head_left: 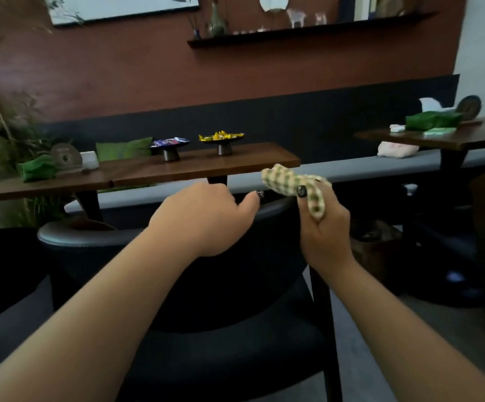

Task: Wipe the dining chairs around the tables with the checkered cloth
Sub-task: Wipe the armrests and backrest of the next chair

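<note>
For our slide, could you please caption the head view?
Right hand grips the checkered cloth above a dark chair while the left hand rests curled on its backrest.

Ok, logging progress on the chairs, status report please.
Right hand grips checkered cloth, raised above the chair back. Left hand curled on chair back. Nothing blocking.

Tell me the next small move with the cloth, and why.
Probably lower the right hand so the checkered cloth meets the chair's curved backrest. The cloth is bunched in that hand above the rail, apparently not touching it, while the left hand rests on the rail.
</note>
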